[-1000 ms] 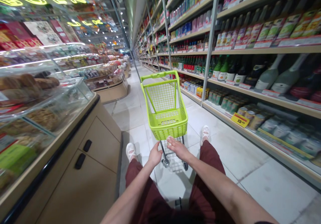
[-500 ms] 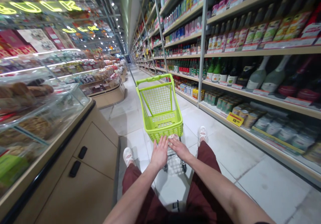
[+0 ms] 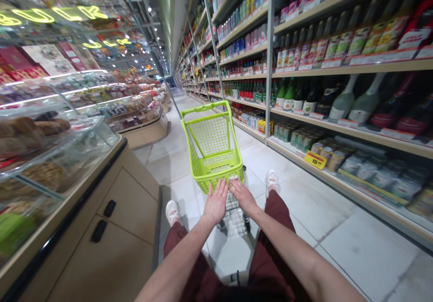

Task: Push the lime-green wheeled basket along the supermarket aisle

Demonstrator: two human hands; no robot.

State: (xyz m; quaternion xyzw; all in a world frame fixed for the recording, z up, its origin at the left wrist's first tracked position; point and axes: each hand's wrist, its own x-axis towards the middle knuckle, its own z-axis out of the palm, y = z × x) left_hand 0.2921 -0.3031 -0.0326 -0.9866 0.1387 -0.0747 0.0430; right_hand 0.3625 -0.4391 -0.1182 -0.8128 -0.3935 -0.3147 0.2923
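Observation:
A bright green plastic shopping cart [image 3: 213,151] stands on the floor straight ahead of me, and no goods show in its basket. My left hand [image 3: 216,204] reaches to the near end of the basket, palm down, fingers stretched out and slightly apart. Beside it, my right hand [image 3: 242,197] lies with extended fingers against the same end. At the right fingertips is a small whitish thing [image 3: 233,178] whose kind I cannot make out. Neither hand wraps around the cart, and whether the fingertips press on it is hard to tell.
Shelves of bottles [image 3: 358,99] and cans [image 3: 365,169] line the right side, with a yellow price tag [image 3: 315,159]. A wooden counter [image 3: 118,221] with clear-covered food bins stands close on the left. The tiled aisle [image 3: 176,101] runs ahead. My white shoes [image 3: 173,212] flank the cart.
The cart and shelves have shifted slightly left in view. My right fingers have moved a little at the cart's near edge, and the whitish thing sits slightly higher.

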